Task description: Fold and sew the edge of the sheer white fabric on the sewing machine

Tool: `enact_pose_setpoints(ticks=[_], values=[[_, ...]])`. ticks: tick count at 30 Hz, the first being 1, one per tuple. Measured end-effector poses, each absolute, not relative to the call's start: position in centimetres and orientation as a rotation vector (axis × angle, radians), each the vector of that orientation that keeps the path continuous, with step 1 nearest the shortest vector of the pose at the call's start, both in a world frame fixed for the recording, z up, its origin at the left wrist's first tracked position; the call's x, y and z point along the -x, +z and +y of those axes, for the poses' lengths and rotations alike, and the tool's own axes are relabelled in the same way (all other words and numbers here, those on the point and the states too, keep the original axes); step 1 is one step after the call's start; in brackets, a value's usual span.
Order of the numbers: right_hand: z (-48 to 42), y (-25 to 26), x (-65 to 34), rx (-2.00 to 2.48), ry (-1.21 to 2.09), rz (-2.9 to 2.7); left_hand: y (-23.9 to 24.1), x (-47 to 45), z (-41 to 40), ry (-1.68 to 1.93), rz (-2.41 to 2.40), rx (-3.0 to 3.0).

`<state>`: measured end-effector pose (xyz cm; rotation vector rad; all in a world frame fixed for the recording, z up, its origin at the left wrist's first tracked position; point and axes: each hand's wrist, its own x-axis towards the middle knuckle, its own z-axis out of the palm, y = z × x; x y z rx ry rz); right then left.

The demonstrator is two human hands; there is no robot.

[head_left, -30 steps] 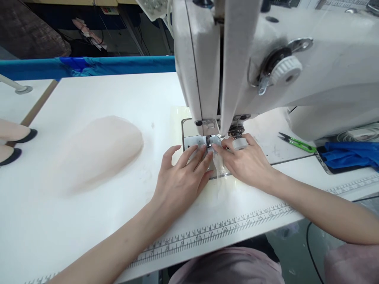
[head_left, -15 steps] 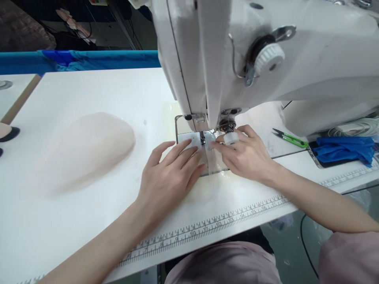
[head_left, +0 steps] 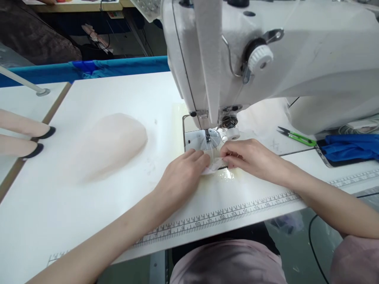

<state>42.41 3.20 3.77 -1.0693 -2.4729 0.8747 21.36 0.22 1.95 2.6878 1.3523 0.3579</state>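
A thin, sheer white piece of fabric (head_left: 212, 167) stretches between my hands, just in front of the sewing machine's presser foot (head_left: 207, 136). My left hand (head_left: 183, 173) rests on the table with its fingers curled over the fabric's left end. On the other side, my right hand (head_left: 251, 159) pinches the fabric between thumb and fingers. Both hands sit close to the shiny needle plate (head_left: 192, 138). Left of them lies a larger sheer, pale beige piece of fabric (head_left: 118, 146), spread flat and rounded at its right end.
The white machine head (head_left: 189, 67) overhangs my hands. Green thread snips (head_left: 297, 137) lie at right, near a blue cloth (head_left: 352, 148) on a dark flat device. A printed ruler (head_left: 207, 223) follows the table's front edge. Two beige, black-tipped shapes (head_left: 23, 122) reach in from the left.
Both hands have drawn back toward me from the needle area. Their spread fingers have closed on the fabric. The view has shifted, showing more of the left side.
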Motion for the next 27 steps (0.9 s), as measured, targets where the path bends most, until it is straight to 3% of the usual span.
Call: enact_pose_setpoints(ticks=[4,11,22,27], values=[[3.1,3.0,-42.1,1.015,0.723,-2.516,3.1,-21.0,1.6,0.488,1.347,-2.306],[4.1,0.8,-41.7,1.008,-0.007,-2.248,4.2,-20.4,4.0,0.331,1.317,-2.334],[3.7,0.6,-41.2,1.030,0.067,-2.317,3.4,-19.2,4.1,0.440,1.117,-2.206],[2.8,1.2,-41.4,0.835,-0.070,-2.494,1.7,-19.6,1.5,0.601,1.112,-2.752]])
